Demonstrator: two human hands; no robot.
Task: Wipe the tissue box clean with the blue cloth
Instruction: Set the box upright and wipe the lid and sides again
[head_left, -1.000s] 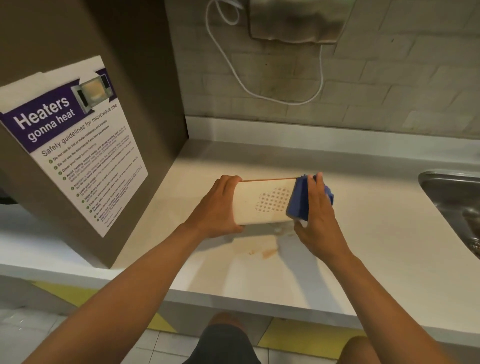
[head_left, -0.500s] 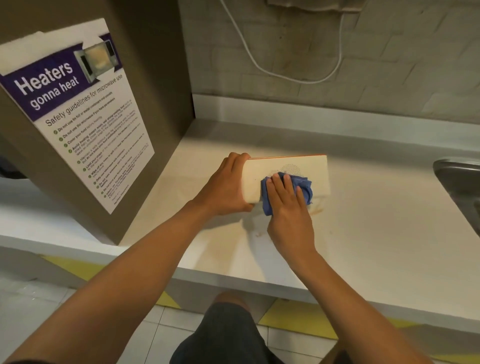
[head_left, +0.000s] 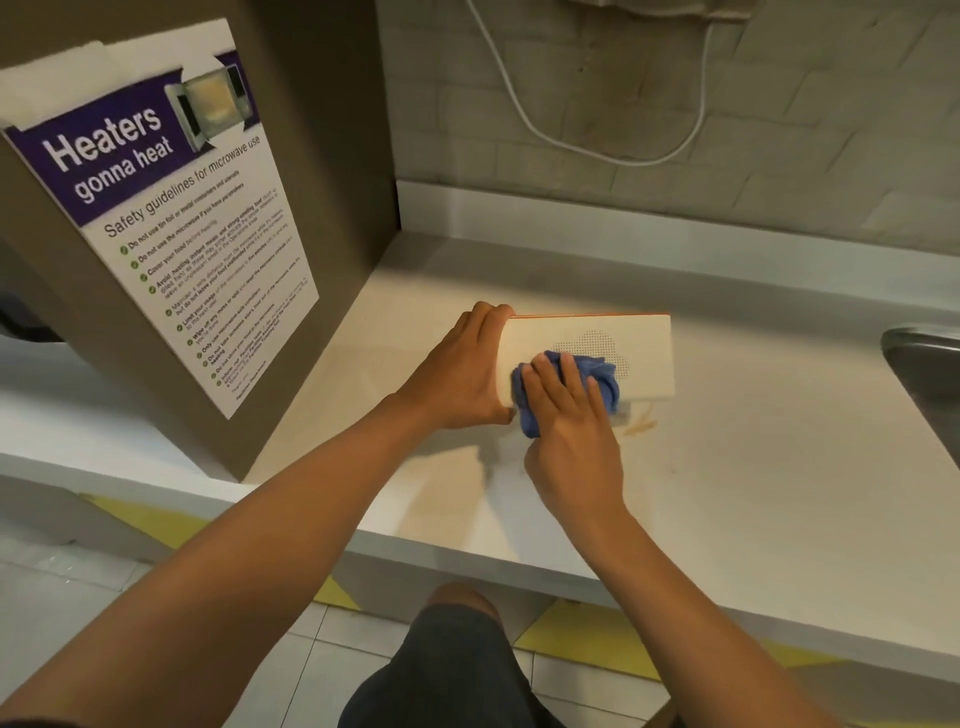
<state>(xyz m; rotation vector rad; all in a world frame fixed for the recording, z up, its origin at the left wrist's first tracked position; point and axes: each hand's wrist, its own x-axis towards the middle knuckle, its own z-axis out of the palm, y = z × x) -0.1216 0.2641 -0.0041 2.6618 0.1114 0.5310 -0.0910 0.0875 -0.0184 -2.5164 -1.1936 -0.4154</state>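
Observation:
A cream tissue box (head_left: 644, 343) with a dotted cloud pattern and an orange top edge stands on its long side on the pale counter (head_left: 753, 493). My left hand (head_left: 457, 371) grips the box's left end. My right hand (head_left: 571, 415) presses a crumpled blue cloth (head_left: 597, 371) flat against the near face of the box, towards its left half. The fingers cover much of the cloth.
A brown cabinet side with a microwave safety poster (head_left: 171, 218) stands to the left. A steel sink (head_left: 924, 374) lies at the right edge. A white cable (head_left: 613, 150) hangs on the tiled wall behind. A small orange-brown stain (head_left: 641, 426) marks the counter below the box.
The cloth was at the box's right end a second ago. My right hand has carried it leftward across the near face. My left hand keeps its hold.

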